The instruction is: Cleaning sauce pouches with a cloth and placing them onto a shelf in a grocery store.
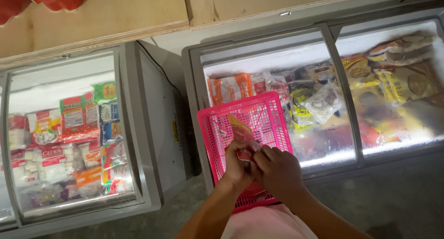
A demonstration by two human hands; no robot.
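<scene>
Both my hands meet over a pink plastic basket [273,123] that rests on the rim of the right chest freezer [194,82]. My left hand [237,167] and my right hand [277,170] together grip a flat red and yellow food packet [240,130], which sticks up from my fingers above the basket's mesh floor. The packet's lower end is hidden inside my hands. The basket's near end is hidden behind my wrists.
The right freezer, under sliding glass lids [384,95], holds several frozen food bags. A second glass-topped freezer [134,128] at the left is full of packets. A wooden shelf [115,12] runs above both. Grey concrete floor [397,197] lies at the lower right.
</scene>
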